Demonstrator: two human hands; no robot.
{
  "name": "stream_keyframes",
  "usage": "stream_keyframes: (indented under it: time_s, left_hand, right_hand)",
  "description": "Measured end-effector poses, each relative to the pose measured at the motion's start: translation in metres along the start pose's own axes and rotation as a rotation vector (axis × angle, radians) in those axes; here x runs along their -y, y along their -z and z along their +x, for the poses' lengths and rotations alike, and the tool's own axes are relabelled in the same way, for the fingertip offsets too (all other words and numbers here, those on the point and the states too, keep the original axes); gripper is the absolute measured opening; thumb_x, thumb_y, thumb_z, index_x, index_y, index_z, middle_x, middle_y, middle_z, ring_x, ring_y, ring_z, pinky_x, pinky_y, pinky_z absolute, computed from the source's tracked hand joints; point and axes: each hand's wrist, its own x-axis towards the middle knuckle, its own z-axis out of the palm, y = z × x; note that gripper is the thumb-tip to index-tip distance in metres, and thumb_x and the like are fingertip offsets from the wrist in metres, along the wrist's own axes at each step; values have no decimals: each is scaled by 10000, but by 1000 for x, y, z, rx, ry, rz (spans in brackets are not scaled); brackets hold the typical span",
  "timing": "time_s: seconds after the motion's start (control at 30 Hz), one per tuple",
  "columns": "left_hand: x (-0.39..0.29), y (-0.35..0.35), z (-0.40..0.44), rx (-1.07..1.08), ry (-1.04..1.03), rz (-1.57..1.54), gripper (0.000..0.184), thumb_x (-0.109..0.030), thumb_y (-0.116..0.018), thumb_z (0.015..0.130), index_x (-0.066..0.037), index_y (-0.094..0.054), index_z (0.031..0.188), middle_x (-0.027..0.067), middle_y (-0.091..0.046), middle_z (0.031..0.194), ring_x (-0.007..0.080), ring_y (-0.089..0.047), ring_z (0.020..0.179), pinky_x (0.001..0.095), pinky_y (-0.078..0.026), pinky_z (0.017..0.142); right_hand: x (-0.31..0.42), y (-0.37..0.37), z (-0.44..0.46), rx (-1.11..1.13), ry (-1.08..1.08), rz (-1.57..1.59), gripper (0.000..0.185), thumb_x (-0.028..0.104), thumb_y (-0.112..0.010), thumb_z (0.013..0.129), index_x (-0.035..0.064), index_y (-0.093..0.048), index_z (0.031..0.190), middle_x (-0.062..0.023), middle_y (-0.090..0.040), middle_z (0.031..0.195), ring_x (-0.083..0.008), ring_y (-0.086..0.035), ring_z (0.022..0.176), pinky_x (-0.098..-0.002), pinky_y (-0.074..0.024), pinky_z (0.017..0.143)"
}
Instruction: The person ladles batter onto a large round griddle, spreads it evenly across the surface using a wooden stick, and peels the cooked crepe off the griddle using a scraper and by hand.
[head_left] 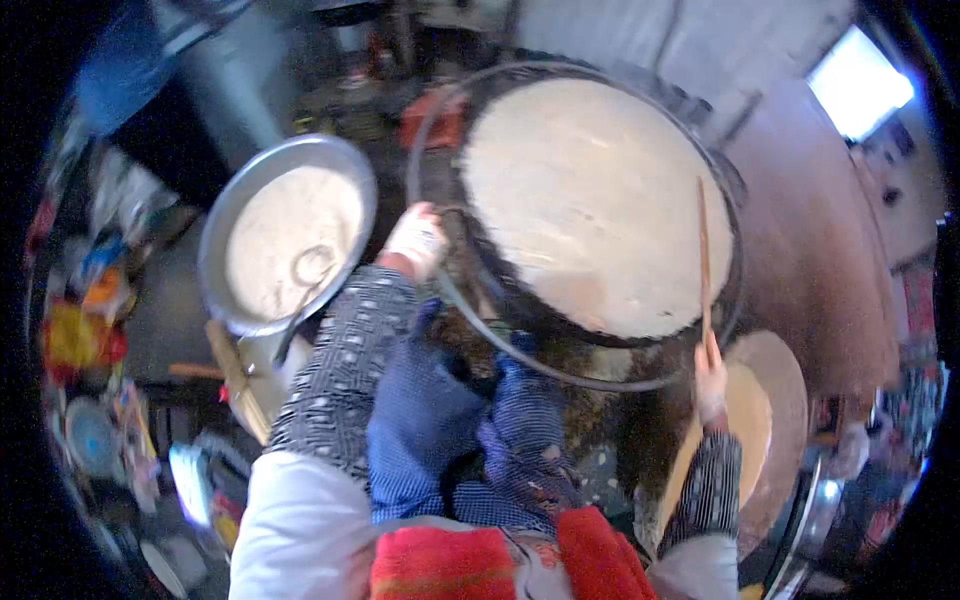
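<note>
In front of me is a large round griddle [520, 315] with a dark edge. A wide pale flatbread [590, 200] or batter sheet covers most of its surface. My left hand [418, 238], in a whitish glove, is closed at the griddle's left edge, seemingly round a dark handle [455, 211]; a metal hoop [462, 305] around the griddle passes there too. My right hand [710, 383] grips a long thin wooden stick [704, 250], which reaches over the flatbread's right side with its tip pointing away from me.
A metal basin [212, 262] of pale batter with a ladle [300, 312] in it stands at left. Right of the griddle is a broad brown round surface [820, 250]. Below it lies a pale round sheet [750, 400] on a board. An orange-red object [432, 118] sits behind the hoop.
</note>
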Motion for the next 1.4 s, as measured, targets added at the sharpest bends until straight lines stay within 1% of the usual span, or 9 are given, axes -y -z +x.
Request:
stream_keyframes:
  time_s: [0.1,0.23,0.53,0.6,0.8,0.9,0.93,1.07,1.4]
  left_hand:
    - [-35,122,-19,434,-64,-98,162,-297,-599,903,-224,-744,900,6,-698,829,194,-637,855,392,-420,866]
    - [-137,187,-43,223,153,-350,184,-200,-635,814,-185,-706,645,19,-669,715,220,-613,796,467,-402,841]
    - [-196,294,-238,-299,-71,-1279,312,-316,-595,888,-56,-628,1057,163,-642,1109,310,-612,1071,433,-489,920]
    - [-144,312,-288,237,-34,-1339,307,-313,-622,864,-52,-644,1026,157,-642,1051,334,-614,1028,460,-486,881]
    - [-83,303,-435,-298,1032,-873,275,-292,-595,925,-29,-637,992,164,-624,820,345,-613,741,438,-503,683]
    - [-135,257,-478,-22,1451,-1692,286,-280,-612,954,-22,-650,1070,109,-661,916,201,-627,842,344,-514,733]
    - [-140,268,-462,-339,1372,-1719,257,-238,-610,959,-37,-656,1113,98,-668,994,191,-630,911,336,-521,788]
    - [-124,292,-427,-405,1014,-1769,233,-182,-580,976,-15,-648,1124,94,-647,1111,203,-633,986,322,-517,847]
    - [-87,301,-380,-143,512,-1881,314,-192,-579,976,20,-592,744,117,-590,723,267,-577,649,353,-477,615]
  right_hand:
    - [71,18,-96,267,-250,449,592,177,-555,954,187,-338,1505,32,-450,627,-52,-383,416,-207,-331,331]
    - [136,24,-153,592,-159,759,589,211,-610,908,137,-378,1444,-88,-620,663,-125,-495,421,-240,-388,356]
    - [268,21,-190,1579,-76,290,431,344,-610,917,29,-546,1204,-110,-697,792,-144,-613,526,-266,-489,472]
    - [294,0,-203,1665,-85,240,435,363,-610,923,37,-542,1203,-95,-685,767,-144,-617,534,-257,-484,466]
    - [372,-150,-262,1867,-180,763,392,360,-458,1015,39,-553,1218,-137,-679,884,-195,-676,738,-312,-555,617]
    - [346,-273,-319,1666,406,722,404,323,-525,992,10,-566,1244,-135,-687,1017,-218,-678,897,-345,-551,800]
    - [327,-301,-334,1510,827,752,393,305,-551,981,5,-582,1233,-122,-691,1040,-213,-677,917,-341,-541,841]
    - [363,-221,-313,1768,2,693,262,215,-596,923,-1,-670,1050,-87,-693,1021,-161,-656,928,-279,-519,812]
    - [264,47,-167,1787,783,751,129,141,-653,862,38,-712,913,-147,-719,901,-220,-696,748,-362,-565,679]
